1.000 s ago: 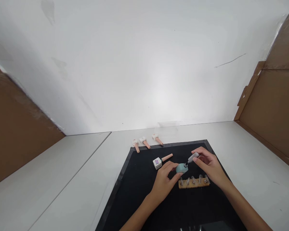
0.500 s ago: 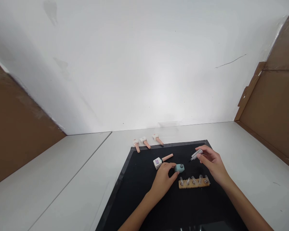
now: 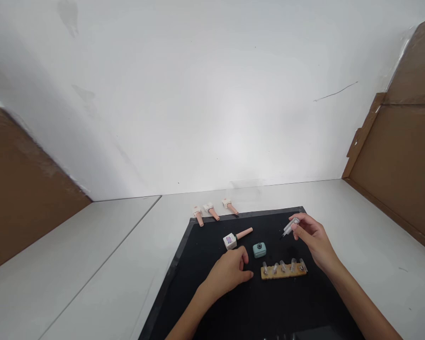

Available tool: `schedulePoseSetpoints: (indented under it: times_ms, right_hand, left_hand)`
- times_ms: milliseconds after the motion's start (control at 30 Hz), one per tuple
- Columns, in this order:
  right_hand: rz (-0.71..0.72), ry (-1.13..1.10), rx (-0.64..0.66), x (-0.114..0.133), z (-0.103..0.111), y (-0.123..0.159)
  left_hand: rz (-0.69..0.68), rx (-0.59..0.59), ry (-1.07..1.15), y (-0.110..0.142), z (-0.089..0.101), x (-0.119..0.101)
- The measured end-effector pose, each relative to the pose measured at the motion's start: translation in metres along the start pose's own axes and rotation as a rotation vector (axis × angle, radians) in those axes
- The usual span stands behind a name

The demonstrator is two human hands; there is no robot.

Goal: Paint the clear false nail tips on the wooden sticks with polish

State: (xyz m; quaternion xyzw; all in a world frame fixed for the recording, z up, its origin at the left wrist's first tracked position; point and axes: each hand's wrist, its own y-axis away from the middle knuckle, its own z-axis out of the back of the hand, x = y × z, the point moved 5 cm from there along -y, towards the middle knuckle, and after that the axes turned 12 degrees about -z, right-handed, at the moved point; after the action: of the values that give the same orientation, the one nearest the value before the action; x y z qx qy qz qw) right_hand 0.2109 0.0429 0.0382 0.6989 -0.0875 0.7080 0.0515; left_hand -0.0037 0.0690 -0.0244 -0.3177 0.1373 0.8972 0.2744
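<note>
My right hand (image 3: pixel 310 234) pinches a silver nail polish cap (image 3: pixel 291 225), its dark brush tip pointing down and to the left, above the black mat. A small teal nail polish bottle (image 3: pixel 259 250) stands uncapped on the mat, its dark neck facing up. Just left of it, my left hand (image 3: pixel 230 269) is empty, thumb and fingers apart, not touching the bottle. In front of the right hand lies a wooden strip (image 3: pixel 283 272) bearing several clear nail tips on its top. A white nail polish bottle (image 3: pixel 230 241) with a pink cap lies beyond my left hand.
Three more white bottles with pink caps (image 3: pixel 212 210) lie along the far edge of the black mat (image 3: pixel 205 236). A white wall (image 3: pixel 212 104) rises behind. Cardboard panels (image 3: pixel 396 156) stand at both sides of the white table (image 3: pixel 102 264).
My left hand has let go of the teal bottle and drawn back to the left, toward me. The right hand still holds the brush cap in nearly the same place.
</note>
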Motion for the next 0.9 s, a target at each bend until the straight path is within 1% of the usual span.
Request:
schedulePoseSetpoints:
  times_ms: [33,100,233,333,433,633,700,767,900]
  right_hand:
    - [-0.012,-0.012,0.002,0.000,0.000,0.000]
    - [-0.034,-0.042,0.007,-0.001,0.000,-0.001]
    - [-0.081,-0.113,0.028,-0.001,-0.001,-0.001]
    - [-0.115,-0.155,0.044,-0.001,0.000,0.000]
    - [-0.143,-0.183,0.056,-0.001,0.000,0.000]
    - [-0.186,-0.219,0.093,0.000,-0.002,0.002]
    - [-0.195,-0.229,0.102,0.001,-0.003,0.003]
    - [-0.205,-0.239,0.106,0.000,-0.003,0.003]
    - [-0.222,-0.259,0.098,-0.003,-0.002,0.002]
  left_hand:
    - [0.010,0.047,0.014,0.001,0.000,-0.001]
    - [0.010,0.086,0.034,0.003,-0.001,-0.005]
    - [0.013,0.116,0.054,0.001,-0.006,-0.014]
    - [0.014,0.116,0.050,0.001,-0.007,-0.020]
    - [0.008,0.090,0.008,0.001,-0.007,-0.024]
    - [-0.044,0.075,-0.038,0.000,-0.014,-0.027]
    - [-0.071,0.053,-0.043,-0.001,-0.016,-0.028]
    - [-0.096,0.044,0.012,-0.002,-0.018,-0.028]
    - [-0.129,0.009,0.292,-0.003,-0.019,-0.029]
